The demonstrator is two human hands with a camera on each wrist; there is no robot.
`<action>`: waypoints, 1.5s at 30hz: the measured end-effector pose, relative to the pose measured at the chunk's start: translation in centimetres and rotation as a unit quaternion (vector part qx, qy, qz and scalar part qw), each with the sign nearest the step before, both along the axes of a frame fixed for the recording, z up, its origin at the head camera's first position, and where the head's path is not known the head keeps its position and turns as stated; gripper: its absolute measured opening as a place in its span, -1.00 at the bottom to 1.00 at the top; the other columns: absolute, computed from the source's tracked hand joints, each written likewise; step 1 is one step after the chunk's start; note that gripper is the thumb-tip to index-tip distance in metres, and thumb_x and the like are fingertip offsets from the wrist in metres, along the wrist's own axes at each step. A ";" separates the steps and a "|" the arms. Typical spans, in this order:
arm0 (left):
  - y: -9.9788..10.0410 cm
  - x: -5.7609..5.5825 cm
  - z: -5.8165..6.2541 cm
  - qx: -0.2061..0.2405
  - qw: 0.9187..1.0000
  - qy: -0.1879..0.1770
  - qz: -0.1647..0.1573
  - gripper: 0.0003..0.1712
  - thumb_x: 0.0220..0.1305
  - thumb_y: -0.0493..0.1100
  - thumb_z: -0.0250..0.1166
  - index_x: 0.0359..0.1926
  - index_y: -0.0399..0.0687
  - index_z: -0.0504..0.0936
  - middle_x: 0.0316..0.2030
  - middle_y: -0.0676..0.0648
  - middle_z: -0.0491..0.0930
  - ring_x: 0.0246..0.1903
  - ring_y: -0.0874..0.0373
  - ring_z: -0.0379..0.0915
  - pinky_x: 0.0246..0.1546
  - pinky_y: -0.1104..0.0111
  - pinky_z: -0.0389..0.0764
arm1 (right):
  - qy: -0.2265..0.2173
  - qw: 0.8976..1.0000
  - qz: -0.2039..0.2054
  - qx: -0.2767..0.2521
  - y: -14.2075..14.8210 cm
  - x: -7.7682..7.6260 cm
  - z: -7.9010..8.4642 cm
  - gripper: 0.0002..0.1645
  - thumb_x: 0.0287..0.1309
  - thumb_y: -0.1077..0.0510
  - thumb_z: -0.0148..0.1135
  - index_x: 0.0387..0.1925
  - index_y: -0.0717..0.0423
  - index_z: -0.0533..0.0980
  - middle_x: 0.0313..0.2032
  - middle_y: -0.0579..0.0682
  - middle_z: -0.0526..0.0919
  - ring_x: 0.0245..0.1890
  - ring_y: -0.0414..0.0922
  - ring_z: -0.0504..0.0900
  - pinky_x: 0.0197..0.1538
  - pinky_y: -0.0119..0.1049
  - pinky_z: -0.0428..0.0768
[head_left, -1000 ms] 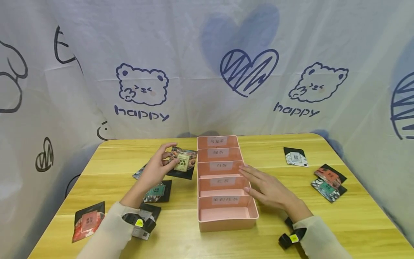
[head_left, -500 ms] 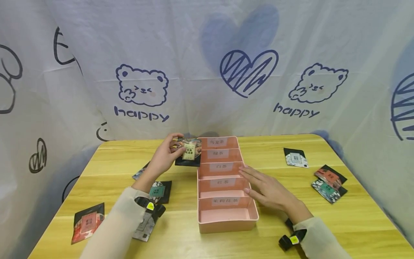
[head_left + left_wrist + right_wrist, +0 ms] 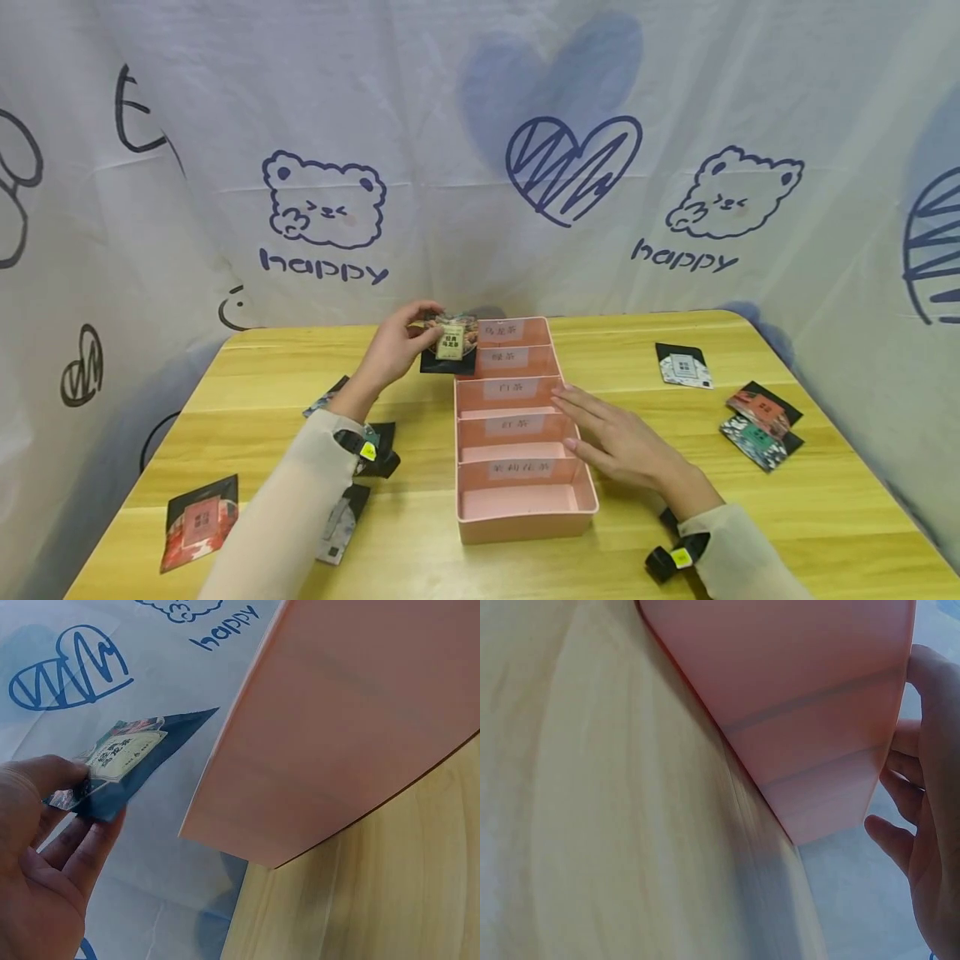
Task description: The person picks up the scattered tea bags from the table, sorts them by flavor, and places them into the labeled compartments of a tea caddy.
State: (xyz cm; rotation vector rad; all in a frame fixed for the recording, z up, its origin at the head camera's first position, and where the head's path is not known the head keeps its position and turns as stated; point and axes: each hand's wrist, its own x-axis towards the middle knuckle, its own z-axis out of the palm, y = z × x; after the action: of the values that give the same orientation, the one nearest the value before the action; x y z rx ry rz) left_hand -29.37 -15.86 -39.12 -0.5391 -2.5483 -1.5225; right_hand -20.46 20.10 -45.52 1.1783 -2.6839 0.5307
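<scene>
My left hand [image 3: 397, 350] pinches a black tea sachet [image 3: 451, 343] with a pale green label, thumb on its front face. The sachet hangs above the far left corner of a pink divided box [image 3: 525, 527], partly covering the rear compartments from view. In the left wrist view, the sachet [image 3: 124, 761] is apart from the box's outer wall [image 3: 337, 727]. My right hand [image 3: 622, 442] touches the box's right rim with extended fingers. The right wrist view shows that hand [image 3: 934, 772] along the rim. Paper labels mark the box's compartments.
Left of the box lie a red sachet [image 3: 201, 521], a grey sachet [image 3: 341, 529], a green-labelled sachet [image 3: 384, 437] and a bluish one [image 3: 324, 398], partly behind my arm. At right are a white-labelled sachet [image 3: 684, 365] and an overlapping red [image 3: 765, 408] and green pair [image 3: 757, 443].
My left hand has carried the sachet up, away and to the right, from beside the box to over its far left corner. My right hand has stayed at the rim.
</scene>
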 end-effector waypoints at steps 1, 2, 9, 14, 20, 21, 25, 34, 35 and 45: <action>0.1 -0.2 0.0 -0.003 1.000 -0.002 0.002 -0.62 0.38 -0.20 0.25 0.18 -0.12 0.52 0.05 -0.14 0.55 -0.01 -0.04 0.54 -0.06 0.13 0.62 | 0.000 1.000 0.000 0.000 0.0 0.0 0.0 -0.27 0.42 -0.11 0.02 0.48 0.07 0.17 0.48 0.02 0.13 0.43 0.03 0.15 0.33 0.10 0.30; 0.1 -0.3 0.0 -0.004 1.000 -0.005 0.004 -0.64 0.38 -0.19 0.25 0.17 -0.12 0.52 0.02 -0.14 0.56 -0.05 -0.04 0.55 -0.10 0.13 0.63 | 0.000 1.000 0.000 0.000 0.0 0.0 0.0 -0.27 0.42 -0.11 0.02 0.48 0.07 0.17 0.48 0.02 0.13 0.43 0.03 0.15 0.33 0.09 0.30; 0.7 -1.7 0.3 0.000 1.000 -0.007 0.005 -0.72 0.39 -0.21 0.24 0.07 -0.17 0.53 -0.04 -0.16 0.59 -0.13 -0.03 0.56 -0.17 0.16 0.63 | 0.000 1.000 0.000 -0.004 0.1 0.0 0.1 -0.28 0.41 -0.10 0.03 0.48 0.07 0.17 0.48 0.01 0.14 0.44 0.03 0.15 0.33 0.09 0.30; 1.1 -2.7 0.3 -0.012 1.000 -0.012 -0.013 -0.71 0.39 -0.21 0.24 0.09 -0.17 0.53 -0.03 -0.14 0.58 -0.18 -0.01 0.59 -0.18 0.17 0.66 | -0.001 1.000 0.004 -0.006 0.0 0.0 0.1 -0.28 0.41 -0.10 0.03 0.47 0.08 0.18 0.47 0.03 0.15 0.44 0.03 0.15 0.34 0.09 0.29; 2.1 -4.1 0.0 -0.027 0.999 -0.020 -0.030 -0.75 0.40 -0.24 0.21 0.06 -0.15 0.58 -0.06 -0.15 0.58 -0.22 0.00 0.57 -0.17 0.08 0.66 | 0.003 1.000 0.003 -0.002 0.0 -0.1 0.1 -0.28 0.40 -0.10 0.04 0.46 0.10 0.20 0.47 0.04 0.16 0.43 0.03 0.16 0.34 0.08 0.29; 2.3 -4.3 -0.1 -0.030 0.999 -0.022 -0.031 -0.75 0.41 -0.24 0.20 0.06 -0.16 0.59 -0.07 -0.16 0.59 -0.22 0.01 0.56 -0.17 0.08 0.66 | 0.004 1.000 0.003 -0.002 0.0 -0.1 0.1 -0.28 0.40 -0.10 0.04 0.46 0.10 0.20 0.47 0.03 0.15 0.43 0.04 0.16 0.33 0.09 0.29; 2.6 -4.9 -0.2 -0.039 0.998 -0.034 -0.029 -0.73 0.40 -0.26 0.20 0.07 -0.18 0.60 -0.08 -0.17 0.59 -0.21 0.00 0.54 -0.18 0.10 0.66 | 0.007 1.000 0.007 -0.003 -0.1 -0.1 0.0 -0.28 0.40 -0.09 0.05 0.47 0.09 0.19 0.47 0.02 0.15 0.42 0.04 0.17 0.33 0.09 0.30; 2.1 -6.4 -0.1 -0.013 0.997 -0.049 -0.050 -0.63 0.30 -0.33 0.29 0.13 -0.18 0.56 -0.09 -0.20 0.57 -0.20 -0.02 0.55 -0.17 0.07 0.62 | 0.006 1.000 0.006 -0.010 -0.2 -0.2 0.1 -0.28 0.39 -0.08 0.06 0.47 0.07 0.20 0.47 0.01 0.16 0.43 0.04 0.17 0.33 0.09 0.30; 2.1 -6.6 -0.2 -0.010 0.997 -0.051 -0.052 -0.62 0.30 -0.33 0.29 0.13 -0.17 0.56 -0.09 -0.20 0.57 -0.18 -0.03 0.56 -0.15 0.07 0.62 | 0.005 1.000 0.005 -0.011 -0.2 -0.2 0.1 -0.28 0.39 -0.09 0.06 0.47 0.06 0.20 0.47 0.00 0.16 0.43 0.04 0.17 0.33 0.09 0.30; 2.8 -8.0 -1.7 -0.002 0.996 -0.072 -0.052 -0.57 0.29 -0.34 0.30 0.18 -0.11 0.58 0.01 -0.20 0.57 -0.06 -0.06 0.56 -0.04 0.14 0.63 | 0.013 1.000 0.002 -0.018 -0.2 -0.1 -0.2 -0.29 0.38 -0.09 0.08 0.46 0.04 0.22 0.46 0.02 0.18 0.43 0.04 0.17 0.30 0.14 0.32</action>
State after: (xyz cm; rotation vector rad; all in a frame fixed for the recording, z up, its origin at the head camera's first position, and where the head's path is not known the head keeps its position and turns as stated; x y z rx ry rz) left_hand -37.32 -13.08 -40.81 -0.5907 -2.6691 -1.6491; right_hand -20.55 19.89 -45.75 1.1745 -2.6394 0.5570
